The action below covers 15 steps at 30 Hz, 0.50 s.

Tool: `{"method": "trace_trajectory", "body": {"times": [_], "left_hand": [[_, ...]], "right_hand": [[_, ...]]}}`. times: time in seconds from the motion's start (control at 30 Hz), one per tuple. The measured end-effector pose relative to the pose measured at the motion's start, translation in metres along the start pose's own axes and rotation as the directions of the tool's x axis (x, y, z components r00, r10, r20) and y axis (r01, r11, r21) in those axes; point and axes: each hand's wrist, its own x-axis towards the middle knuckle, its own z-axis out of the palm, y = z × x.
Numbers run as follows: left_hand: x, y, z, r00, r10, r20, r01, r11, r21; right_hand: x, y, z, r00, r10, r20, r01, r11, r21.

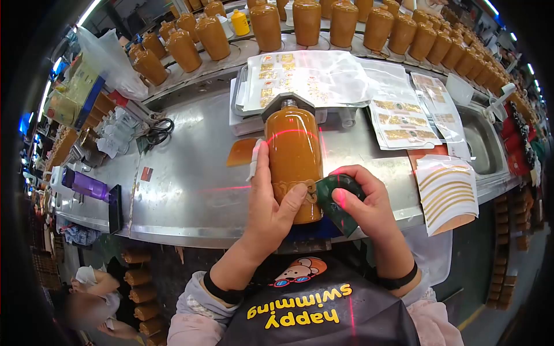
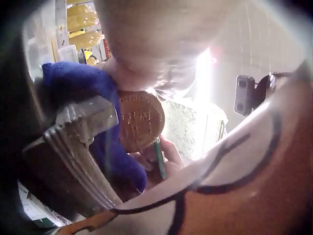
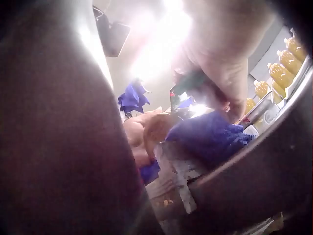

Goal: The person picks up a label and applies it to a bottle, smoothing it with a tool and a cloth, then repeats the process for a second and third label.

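Note:
A glossy brown bottle [image 1: 294,150] lies with its neck in a dark notched holder [image 1: 271,104], its base toward the person. The left hand [image 1: 268,207] grips the bottle's left side, thumb on a patterned band near the base. The right hand [image 1: 369,202] pinches a dark green scraper-like piece [image 1: 340,202], its edge against the band's right end. In the left wrist view the bottle's round embossed base [image 2: 142,121] shows beside a blue cloth [image 2: 83,83]. The right wrist view shows the right hand [image 3: 220,63] above a blue cloth [image 3: 210,137], partly washed out by glare.
Printed sheets [image 1: 311,81] lie behind the holder, more sheets [image 1: 404,124] to the right. Curved gold strips [image 1: 447,190] lie at the right edge, near a sink [image 1: 482,138]. An amber piece [image 1: 242,152] is left of the bottle. Brown bottles [image 1: 306,23] line the back.

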Motion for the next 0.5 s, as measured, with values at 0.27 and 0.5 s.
{"method": "trace_trajectory", "body": {"times": [0.27, 0.5], "left_hand": [[-0.0007, -0.0072, -0.004, 0.999, 0.026, 0.032, -0.027, 0.998, 0.055], [0.0006, -0.0028, 0.0025, 0.999, 0.041, -0.005, -0.04, 0.992, 0.12]], "right_hand": [[-0.0005, 0.0044, -0.0024, 0.999, 0.041, -0.021, -0.041, 0.999, 0.015], [-0.0005, 0.0024, -0.0025, 0.999, 0.045, -0.023, -0.044, 0.999, 0.022]]}}
